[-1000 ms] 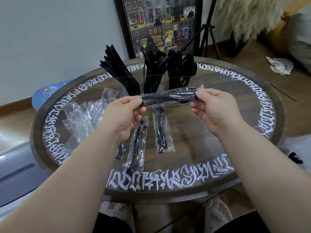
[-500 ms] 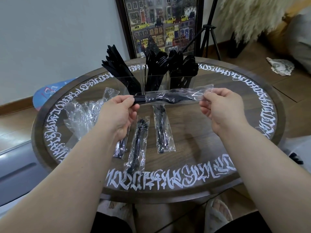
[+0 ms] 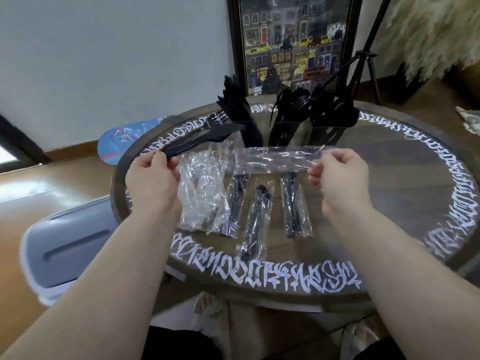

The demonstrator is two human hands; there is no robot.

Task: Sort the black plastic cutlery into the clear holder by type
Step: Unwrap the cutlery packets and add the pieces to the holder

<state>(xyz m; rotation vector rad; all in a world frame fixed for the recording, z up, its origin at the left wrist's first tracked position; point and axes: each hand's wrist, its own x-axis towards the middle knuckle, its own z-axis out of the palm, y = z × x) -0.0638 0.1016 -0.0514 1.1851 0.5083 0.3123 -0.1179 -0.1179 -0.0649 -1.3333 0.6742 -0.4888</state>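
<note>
My left hand (image 3: pixel 152 181) grips a bundle of black cutlery (image 3: pixel 205 135) by the handles, a fork and other pieces fanning up to the right. My right hand (image 3: pixel 337 175) pinches the end of an empty clear wrapper (image 3: pixel 278 159) stretched out to the left. The clear holder (image 3: pixel 288 131) stands at the back of the round table, with knives in its left section, forks in the middle and more black pieces at the right. Three wrapped cutlery sets (image 3: pixel 255 220) lie on the table below my hands.
A heap of empty clear wrappers (image 3: pixel 201 190) lies left of the wrapped sets. The round table (image 3: pixel 415 178) has white lettering round its rim. A grey bin lid (image 3: pixel 67 245) is on the floor at left. A framed picture (image 3: pixel 291 42) and a tripod (image 3: pixel 368 55) stand behind.
The cutlery has come out of the wrapper: my left hand drew it away to the left, while my right hand kept the now empty wrapper. The view has shifted left.
</note>
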